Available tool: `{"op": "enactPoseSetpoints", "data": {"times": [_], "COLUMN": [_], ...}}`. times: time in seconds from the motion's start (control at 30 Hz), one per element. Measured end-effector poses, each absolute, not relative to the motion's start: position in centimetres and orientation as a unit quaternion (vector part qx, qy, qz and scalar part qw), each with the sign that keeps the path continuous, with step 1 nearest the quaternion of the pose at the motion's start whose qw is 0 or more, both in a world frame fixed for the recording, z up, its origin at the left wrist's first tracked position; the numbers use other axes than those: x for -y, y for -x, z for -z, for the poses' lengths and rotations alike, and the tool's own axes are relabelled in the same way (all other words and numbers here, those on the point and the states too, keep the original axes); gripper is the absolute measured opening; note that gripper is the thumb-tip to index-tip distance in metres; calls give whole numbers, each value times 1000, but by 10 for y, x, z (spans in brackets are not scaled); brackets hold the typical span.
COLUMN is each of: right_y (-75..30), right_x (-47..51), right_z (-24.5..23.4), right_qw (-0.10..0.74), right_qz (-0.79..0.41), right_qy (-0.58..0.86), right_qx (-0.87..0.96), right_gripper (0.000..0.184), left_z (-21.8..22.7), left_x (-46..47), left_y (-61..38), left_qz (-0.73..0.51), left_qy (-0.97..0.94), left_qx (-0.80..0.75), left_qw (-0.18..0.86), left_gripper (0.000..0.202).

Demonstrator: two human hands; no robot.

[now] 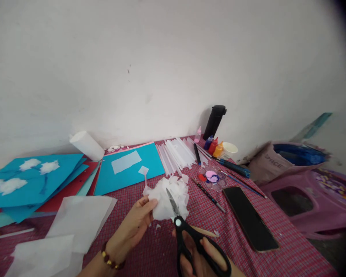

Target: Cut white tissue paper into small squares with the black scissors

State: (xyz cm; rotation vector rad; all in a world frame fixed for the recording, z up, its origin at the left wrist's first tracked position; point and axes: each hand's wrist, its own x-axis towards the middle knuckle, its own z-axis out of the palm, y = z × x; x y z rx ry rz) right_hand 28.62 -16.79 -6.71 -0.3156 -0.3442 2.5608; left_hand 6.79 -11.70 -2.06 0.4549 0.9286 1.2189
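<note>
My right hand [203, 252] grips black-handled scissors [178, 222], its fingers through the loops. The blades point up and away over a heap of cut white tissue paper [168, 192], and they look nearly closed. At the heap's left side my left hand [138, 217] pinches the edge of the white paper between thumb and fingers. A beaded bracelet [111, 257] circles the left wrist. Just beyond the heap, a small white square with a strip [144, 171] rests partly on a blue sheet [127, 184]. Tiny paper scraps lie below the heap.
White paper sheets [80, 219] lie at left, near blue sheets [63, 169] with white puffs. A paper roll [86, 146] leans on the wall. White strips [180, 154], paint bottles [213, 148], a palette [216, 184], a brush [209, 195], a phone [250, 219] and a black flask [215, 121] occupy the right.
</note>
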Motion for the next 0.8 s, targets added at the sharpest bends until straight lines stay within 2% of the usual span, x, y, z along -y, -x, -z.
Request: {"op": "enactPoseSetpoints", "data": {"times": [0.23,0.5,0.67,0.8], "right_y": [-278,-269,-256,-258], "right_x": [172,175,172,173], "right_z": [69,76,79,79], "right_qw": [307,318,343,338], "right_qz": [-936,-938,-928,-913], "right_qy": [103,60,57,123], "right_qx": [142,127,135,194], "right_gripper": [64,56,58,59], "left_z": [24,30,32,34], "left_x": [122,130,134,134], "left_y": [-72,-83,-88,-89], "left_qz": [-583,-569,-550,-549], "left_qy": [-227,-207,-203,-208], "left_qx": [-397,-397,-406,-412], "left_qw": [672,690,701,697], "left_gripper": [39,51,51,48]}}
